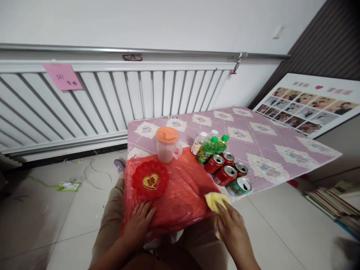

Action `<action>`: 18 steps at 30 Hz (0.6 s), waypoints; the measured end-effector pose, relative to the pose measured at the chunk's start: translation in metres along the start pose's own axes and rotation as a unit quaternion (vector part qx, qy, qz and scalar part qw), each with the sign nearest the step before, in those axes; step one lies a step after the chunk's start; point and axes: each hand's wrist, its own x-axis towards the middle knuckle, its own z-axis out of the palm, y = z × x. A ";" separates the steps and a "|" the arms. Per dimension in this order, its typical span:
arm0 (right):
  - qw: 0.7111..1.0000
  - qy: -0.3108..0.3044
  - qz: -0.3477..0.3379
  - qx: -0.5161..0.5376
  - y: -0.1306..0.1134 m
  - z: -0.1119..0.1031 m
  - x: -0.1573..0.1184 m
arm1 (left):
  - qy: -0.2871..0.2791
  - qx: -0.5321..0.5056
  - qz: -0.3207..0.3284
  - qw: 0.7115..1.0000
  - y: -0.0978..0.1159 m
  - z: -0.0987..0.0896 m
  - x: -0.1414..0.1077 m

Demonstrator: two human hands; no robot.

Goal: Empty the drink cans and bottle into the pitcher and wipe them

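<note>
My left hand (140, 221) lies flat with its fingers spread on the red plastic sheet (182, 195), just below a red scalloped plate (137, 183) with a yellow heart print. In my right hand (230, 223) is a yellow cloth (215, 200), gripped at the sheet's right front corner. Beyond the plate stands a clear pitcher (165, 152) with an orange lid. Several opened drink cans (225, 176) stand upright close past the cloth, the nearest one a green can (237, 186). Behind them are several plastic bottles (207, 150) with green or white caps.
The table has a purple floral tablecloth (267, 165) and stands against a white radiator (157, 90). A photo board (312, 99) leans at the right, with stacked books (334, 210) below. A power strip (69, 186) and cables lie on the left floor.
</note>
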 end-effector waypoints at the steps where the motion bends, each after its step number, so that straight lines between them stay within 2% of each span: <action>1: 1.000 0.004 -0.006 0.002 0.000 -0.002 0.007 | -0.003 -0.008 0.000 1.000 -0.001 0.001 0.000; 4: 0.999 0.016 -0.037 0.015 -0.009 0.001 0.034 | -0.012 -0.031 -0.001 0.999 -0.004 0.006 0.000; 8: 0.998 0.008 -0.059 0.024 -0.022 0.024 0.064 | -0.022 -0.046 -0.013 0.999 -0.005 0.008 0.000; 10: 0.999 -0.018 -0.039 0.013 -0.026 0.036 0.071 | -0.032 -0.052 -0.018 0.998 -0.003 0.006 0.000; 13: 0.999 -0.030 0.033 -0.018 -0.038 0.049 0.075 | -0.049 -0.058 -0.023 0.997 -0.001 0.000 0.002; 16: 0.998 -0.013 0.034 0.048 -0.062 0.055 0.078 | -0.056 -0.057 -0.029 0.996 0.002 -0.005 0.004; 18: 0.992 -0.033 0.017 0.122 -0.085 0.058 0.082 | -0.057 -0.057 -0.031 0.996 0.003 -0.007 0.005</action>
